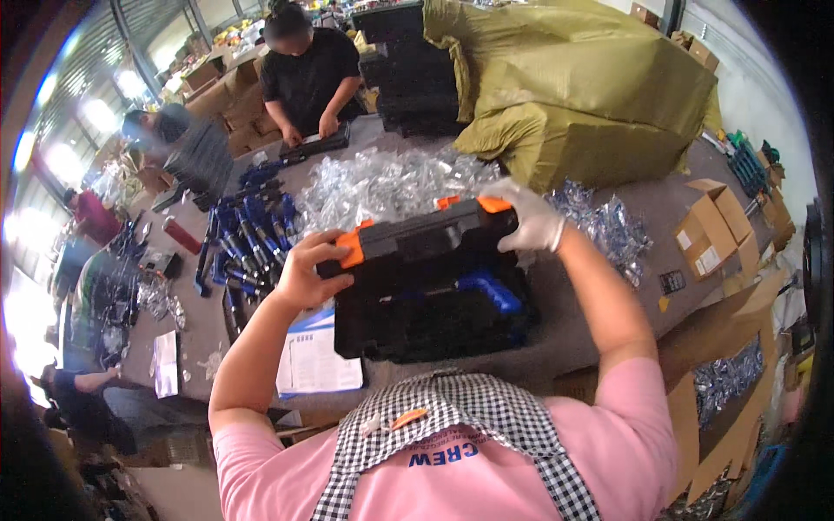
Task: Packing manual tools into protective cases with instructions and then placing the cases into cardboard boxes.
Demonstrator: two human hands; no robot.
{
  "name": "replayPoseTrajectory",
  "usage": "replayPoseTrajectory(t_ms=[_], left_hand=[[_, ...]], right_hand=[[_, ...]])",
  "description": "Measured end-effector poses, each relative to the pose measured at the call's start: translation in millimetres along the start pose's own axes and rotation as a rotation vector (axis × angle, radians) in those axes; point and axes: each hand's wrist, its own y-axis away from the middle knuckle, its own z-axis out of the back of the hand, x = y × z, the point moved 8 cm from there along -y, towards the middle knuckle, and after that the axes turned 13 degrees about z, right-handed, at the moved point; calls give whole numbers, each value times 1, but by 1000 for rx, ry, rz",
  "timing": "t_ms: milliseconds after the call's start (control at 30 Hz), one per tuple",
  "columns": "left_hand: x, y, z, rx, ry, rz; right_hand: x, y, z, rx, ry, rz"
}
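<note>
Blue tools [250, 239] lie left of the open black case [408, 328] on the worktop [565, 334]. Fingers of the left hand [306, 271] grip its left latch [351, 250]; an illegibly printed sheet [321, 356] lies at its near-left corner; the gloved right hand [532, 219] has fingers on its right latch [495, 205]; rightward, a white-labelled carton [717, 227].

Matt plastic case [413, 256], glossy crinkled plastic packets [382, 189]

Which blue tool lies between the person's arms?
The tool inside the open black case; the other blue tools lie on the table, left of the case.

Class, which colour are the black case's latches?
The latches are orange, best seen in the head view.
</note>
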Motion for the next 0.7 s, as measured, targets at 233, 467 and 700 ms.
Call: replayPoseTrajectory(t_ms=[233,467,700], left_hand=[[24,-3,5,19,138,182],[-12,-19,1,88,-125,-22],[-41,-85,-22,351,170,423]], right_hand=[[1,9,-3,-297,-168,83],[-1,7,6,-319,-136,112],[80,-35,39,-301,-30,339]])
